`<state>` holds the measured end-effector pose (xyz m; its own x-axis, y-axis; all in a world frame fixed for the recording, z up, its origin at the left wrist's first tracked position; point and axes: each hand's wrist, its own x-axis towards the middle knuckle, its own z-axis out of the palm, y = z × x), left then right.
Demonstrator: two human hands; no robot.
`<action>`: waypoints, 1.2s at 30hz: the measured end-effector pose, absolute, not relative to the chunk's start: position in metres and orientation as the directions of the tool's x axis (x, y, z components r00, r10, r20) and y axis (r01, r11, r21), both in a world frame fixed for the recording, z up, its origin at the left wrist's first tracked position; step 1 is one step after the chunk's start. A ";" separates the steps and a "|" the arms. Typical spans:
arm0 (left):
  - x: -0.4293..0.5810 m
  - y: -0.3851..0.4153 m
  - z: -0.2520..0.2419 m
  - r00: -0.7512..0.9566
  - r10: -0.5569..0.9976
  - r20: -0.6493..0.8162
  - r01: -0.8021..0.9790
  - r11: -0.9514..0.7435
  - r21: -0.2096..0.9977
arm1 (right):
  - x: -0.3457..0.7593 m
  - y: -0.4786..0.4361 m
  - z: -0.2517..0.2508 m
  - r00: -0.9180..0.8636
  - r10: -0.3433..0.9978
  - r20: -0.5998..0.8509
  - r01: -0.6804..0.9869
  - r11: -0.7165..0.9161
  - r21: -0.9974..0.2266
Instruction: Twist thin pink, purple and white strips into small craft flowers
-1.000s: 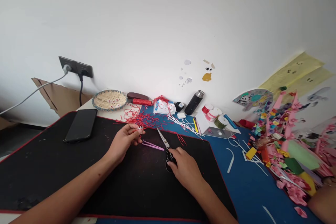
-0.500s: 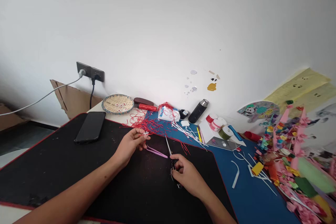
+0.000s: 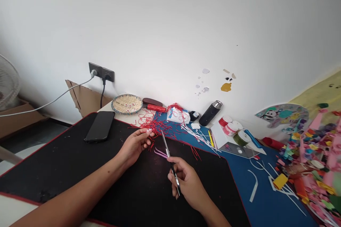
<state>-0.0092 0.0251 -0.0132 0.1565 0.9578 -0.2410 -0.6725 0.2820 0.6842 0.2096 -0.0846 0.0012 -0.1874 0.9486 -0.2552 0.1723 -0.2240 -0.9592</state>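
Observation:
My left hand (image 3: 136,146) pinches a small white piece (image 3: 149,131) between thumb and fingertips. Red thread shows near it, but its exact shape is too small to make out. In my right hand (image 3: 186,179) is a pair of scissors (image 3: 164,142) with black handles, seen nearly edge-on. Their blades point up and away, with the tip a little right of my left fingertips. Purple tweezers (image 3: 160,153) lie on the black mat (image 3: 128,195) between my hands, partly behind the scissors. Cut red cords (image 3: 153,125) are heaped just beyond my left hand.
A phone (image 3: 100,126) lies on the mat's left. Along the wall are a woven basket (image 3: 119,111), a red thread spool (image 3: 156,108), white cords (image 3: 198,136), a black flask (image 3: 210,113) and ribbon rolls (image 3: 230,128). Colourful paper crafts (image 3: 317,170) crowd the right.
The scissors have turned and moved closer to my left hand, their tip now nearer the white piece. The left hand still pinches it. The camera view has swung a little left.

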 end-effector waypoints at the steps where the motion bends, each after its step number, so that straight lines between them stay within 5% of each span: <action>1: -0.010 0.026 -0.013 0.142 0.961 -0.239 -0.682 0.270 0.680 | 0.206 -0.082 0.001 -0.211 0.945 -0.252 0.168 -0.219 -0.961; 15: -0.019 0.037 -0.014 -0.064 0.969 -0.240 -0.683 0.133 0.718 | 0.190 -0.059 -0.003 -0.254 0.960 -0.118 0.348 -0.022 -0.937; 36: -0.011 0.027 -0.011 -0.022 0.982 -0.189 -0.548 0.146 0.824 | 0.195 -0.072 -0.006 -0.238 0.970 -0.042 0.539 0.096 -0.837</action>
